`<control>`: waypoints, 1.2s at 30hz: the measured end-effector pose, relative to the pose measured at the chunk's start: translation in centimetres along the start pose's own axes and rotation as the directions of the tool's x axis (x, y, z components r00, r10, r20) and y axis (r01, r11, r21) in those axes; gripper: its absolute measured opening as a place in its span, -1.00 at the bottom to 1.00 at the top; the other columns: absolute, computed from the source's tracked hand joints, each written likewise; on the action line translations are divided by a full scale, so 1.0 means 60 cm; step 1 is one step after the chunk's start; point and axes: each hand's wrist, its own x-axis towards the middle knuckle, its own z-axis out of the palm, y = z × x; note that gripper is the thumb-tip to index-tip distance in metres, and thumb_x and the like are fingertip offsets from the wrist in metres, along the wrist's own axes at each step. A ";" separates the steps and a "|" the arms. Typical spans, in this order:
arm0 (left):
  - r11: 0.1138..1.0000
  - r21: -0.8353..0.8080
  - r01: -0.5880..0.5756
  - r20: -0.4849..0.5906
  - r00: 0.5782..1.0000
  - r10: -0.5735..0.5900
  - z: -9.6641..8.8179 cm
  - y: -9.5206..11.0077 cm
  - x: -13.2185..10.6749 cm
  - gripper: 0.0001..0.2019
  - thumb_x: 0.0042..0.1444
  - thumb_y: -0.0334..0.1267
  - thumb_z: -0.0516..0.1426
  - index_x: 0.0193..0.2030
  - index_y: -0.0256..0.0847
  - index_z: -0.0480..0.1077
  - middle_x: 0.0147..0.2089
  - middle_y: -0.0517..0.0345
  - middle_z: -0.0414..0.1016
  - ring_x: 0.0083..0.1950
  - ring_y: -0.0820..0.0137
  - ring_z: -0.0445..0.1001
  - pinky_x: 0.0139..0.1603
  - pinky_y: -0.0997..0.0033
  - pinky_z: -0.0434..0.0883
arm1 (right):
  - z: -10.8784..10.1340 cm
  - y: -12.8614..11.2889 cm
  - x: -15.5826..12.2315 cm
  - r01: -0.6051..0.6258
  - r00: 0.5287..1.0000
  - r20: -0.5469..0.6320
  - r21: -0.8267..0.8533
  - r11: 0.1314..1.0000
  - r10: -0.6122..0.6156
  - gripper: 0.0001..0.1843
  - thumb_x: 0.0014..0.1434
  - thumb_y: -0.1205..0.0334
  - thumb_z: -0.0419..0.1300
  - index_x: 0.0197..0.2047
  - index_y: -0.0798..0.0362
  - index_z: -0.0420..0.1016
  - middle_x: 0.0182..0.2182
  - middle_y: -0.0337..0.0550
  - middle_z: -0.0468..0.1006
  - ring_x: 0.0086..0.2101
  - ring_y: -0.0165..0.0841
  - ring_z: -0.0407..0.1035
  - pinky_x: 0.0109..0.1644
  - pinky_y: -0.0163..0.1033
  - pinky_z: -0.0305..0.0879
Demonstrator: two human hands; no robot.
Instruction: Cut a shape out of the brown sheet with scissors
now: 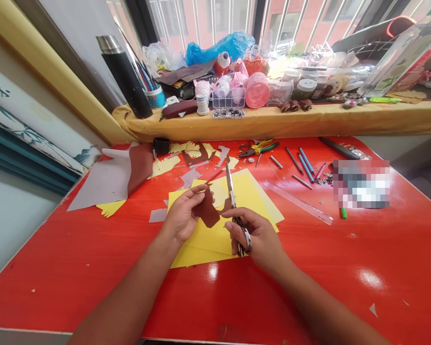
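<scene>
Red and shiny, the tabletop [93, 282] stands below a bright window [260, 19], and many small things are kept on the sill [187, 125] between them. Over the middle of the tabletop, the left grip [181, 215] is closed on a brown piece [209, 214], pinching its upper left part between thumb and fingers; the lower part hangs free, probably so that its edge is reachable for a blade. The right grip [255, 235] is closed around the handles of the scissors [233, 199], whose tips point away from the person, which seems a safe direction. The blades stand just beside the brown piece, at its right; whether they touch it, I cannot tell. Beneath are the yellow sheets [197, 249], which lie flat and perhaps give a clean ground. Farther out, scraps [164, 166] lie beyond the left grip, maybe to leave room near the body. At the left lies a large sheet [100, 182], partly curled over. At the right, the ruler [299, 202], the pens [306, 160] and the pliers [253, 149] lie apart from the grips, yet probably within reach. On the sill, the flask [127, 79] and the cup [155, 98] stand out of the way of the arms.
</scene>
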 end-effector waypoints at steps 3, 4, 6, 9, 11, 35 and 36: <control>0.999 -0.044 0.006 -0.010 1.000 -0.006 0.000 -0.002 0.003 -0.67 -0.03 -0.36 0.52 -0.08 -0.20 0.72 -0.16 0.04 0.74 -0.13 0.33 0.68 -0.13 0.43 0.54 | 0.006 0.003 -0.003 0.002 1.000 0.031 -0.029 1.000 -0.001 -0.63 0.30 -0.11 0.50 -0.01 -0.02 0.73 -0.48 -0.35 0.49 -0.63 -0.37 0.49 -0.54 -0.28 0.30; 0.999 -0.042 -0.003 -0.008 1.000 0.003 -0.001 -0.003 0.005 -0.67 -0.05 -0.35 0.52 -0.09 -0.20 0.72 -0.16 0.04 0.74 -0.13 0.34 0.67 -0.12 0.42 0.54 | 0.007 0.003 -0.004 -0.006 0.999 0.037 -0.027 1.000 0.007 -0.64 0.30 -0.10 0.50 -0.01 -0.03 0.73 -0.48 -0.36 0.47 -0.65 -0.39 0.46 -0.56 -0.28 0.26; 0.999 -0.011 -0.038 -0.001 0.999 0.038 -0.004 -0.007 0.007 -0.66 -0.08 -0.31 0.54 -0.11 -0.21 0.73 -0.17 0.04 0.74 -0.14 0.33 0.66 -0.09 0.39 0.53 | 0.007 0.004 -0.004 -0.022 0.999 0.040 -0.019 1.000 0.022 -0.64 0.30 -0.10 0.50 -0.01 -0.03 0.73 -0.50 -0.40 0.41 -0.69 -0.43 0.38 -0.60 -0.30 0.18; 0.990 0.075 -0.121 -0.005 0.993 0.122 -0.008 -0.011 0.008 -0.68 -0.09 -0.24 0.56 -0.15 -0.20 0.74 -0.15 0.05 0.75 -0.10 0.31 0.65 0.01 0.34 0.52 | 0.007 0.004 -0.005 -0.032 0.999 0.041 -0.025 0.999 0.033 -0.65 0.32 -0.09 0.48 0.00 -0.02 0.72 -0.57 -0.45 0.35 -0.70 -0.43 0.34 -0.58 -0.29 0.17; 0.981 0.113 -0.160 -0.018 0.986 0.163 -0.010 -0.012 0.007 -0.69 -0.08 -0.21 0.56 -0.18 -0.18 0.73 -0.13 0.07 0.76 -0.06 0.31 0.65 0.07 0.32 0.51 | 0.007 0.005 -0.006 -0.040 0.998 0.055 -0.036 0.999 0.042 -0.64 0.34 -0.09 0.46 0.03 -0.02 0.71 -0.60 -0.46 0.33 -0.70 -0.41 0.32 -0.57 -0.28 0.16; 0.986 -0.116 -0.123 -0.126 0.986 0.108 -0.004 -0.007 0.014 -0.52 -0.28 -0.17 0.66 -0.22 -0.18 0.63 -0.23 0.16 0.72 -0.20 0.37 0.63 -0.14 0.39 0.50 | 0.011 0.013 -0.017 -0.026 0.980 0.190 -0.141 0.990 0.053 -0.54 0.31 -0.09 0.51 0.16 -0.06 0.72 -0.57 -0.41 0.31 -0.60 -0.39 0.14 -0.47 -0.21 0.01; 0.985 -0.116 -0.128 -0.135 0.985 0.112 -0.004 -0.006 0.014 -0.52 -0.28 -0.17 0.66 -0.22 -0.19 0.63 -0.23 0.15 0.72 -0.20 0.36 0.63 -0.12 0.39 0.50 | 0.010 0.013 -0.017 -0.012 0.980 0.193 -0.150 0.989 0.041 -0.54 0.31 -0.08 0.51 0.16 -0.05 0.72 -0.56 -0.41 0.31 -0.59 -0.39 0.14 -0.45 -0.20 0.00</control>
